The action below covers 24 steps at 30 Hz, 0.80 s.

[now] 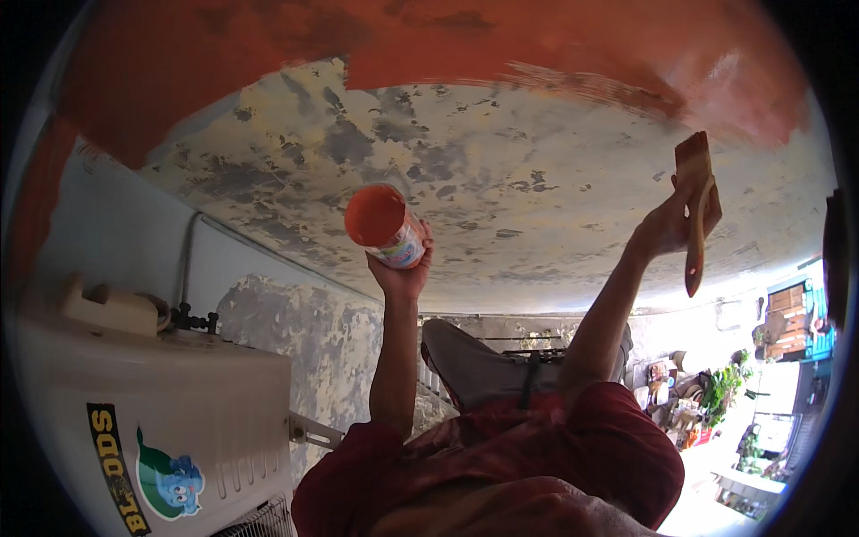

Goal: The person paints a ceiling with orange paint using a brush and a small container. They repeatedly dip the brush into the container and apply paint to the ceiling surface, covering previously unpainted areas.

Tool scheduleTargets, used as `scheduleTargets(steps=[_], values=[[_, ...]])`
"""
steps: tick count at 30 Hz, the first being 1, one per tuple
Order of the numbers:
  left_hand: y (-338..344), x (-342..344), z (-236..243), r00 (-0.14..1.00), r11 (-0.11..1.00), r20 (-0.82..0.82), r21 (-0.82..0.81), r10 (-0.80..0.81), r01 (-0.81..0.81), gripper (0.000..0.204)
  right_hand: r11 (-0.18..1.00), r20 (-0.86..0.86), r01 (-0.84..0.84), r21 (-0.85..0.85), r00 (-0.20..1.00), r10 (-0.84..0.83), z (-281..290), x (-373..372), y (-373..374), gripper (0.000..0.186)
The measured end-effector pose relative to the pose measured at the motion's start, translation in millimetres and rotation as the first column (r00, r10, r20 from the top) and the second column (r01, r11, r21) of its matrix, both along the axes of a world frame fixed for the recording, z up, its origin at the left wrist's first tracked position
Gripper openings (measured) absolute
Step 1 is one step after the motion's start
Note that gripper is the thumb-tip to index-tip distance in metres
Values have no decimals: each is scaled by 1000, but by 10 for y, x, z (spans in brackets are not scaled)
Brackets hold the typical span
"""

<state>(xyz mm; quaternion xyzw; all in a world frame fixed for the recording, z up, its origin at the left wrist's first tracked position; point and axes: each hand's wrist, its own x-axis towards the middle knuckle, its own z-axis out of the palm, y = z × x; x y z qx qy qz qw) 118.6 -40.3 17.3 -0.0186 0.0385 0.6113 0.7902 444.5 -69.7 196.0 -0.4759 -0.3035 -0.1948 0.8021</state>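
A small paint can [383, 224] with orange paint inside and a printed label is gripped in my left hand [403, 264], raised in front of a mottled, flaking wall [492, 206]. My right hand [673, 224] holds a wide paintbrush [693, 170] with a wooden handle, bristles upward, a little below the streaky edge of the orange painted area [528, 40] that spans the top of the view. Whether the bristles touch the wall I cannot tell.
A white metal appliance [224, 403] with stickers and a bracket stands at my left, beside a pipe [188, 259] on the side wall. My legs [474, 358] show below me. At the right, a bright lower area holds plants [729, 389], stacked clutter [676, 403] and wooden crates [786, 318].
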Motion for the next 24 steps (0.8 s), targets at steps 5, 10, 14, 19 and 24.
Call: scheduleTargets(steps=[5,10,14,19,24], values=[[20,-19,-67,1000,1000,23,10,-14,14,59,998,285,28,-59,958,-10,-195,-722,531,27],[41,-124,-56,976,986,-179,-94,121,-140,53,937,481,-192,-291,817,317,202,-2230,776,35],[26,-231,-120,982,988,-119,-22,147,-151,52,808,641,-503,-305,519,565,407,-2625,900,34],[-33,-208,-62,998,997,3,-31,68,-68,59,678,572,-624,-389,413,708,-20,-1404,967,42],[-4,-247,-228,997,997,8,-9,70,-70,63,967,-25,-230,-111,973,229,-275,262,156,40]])
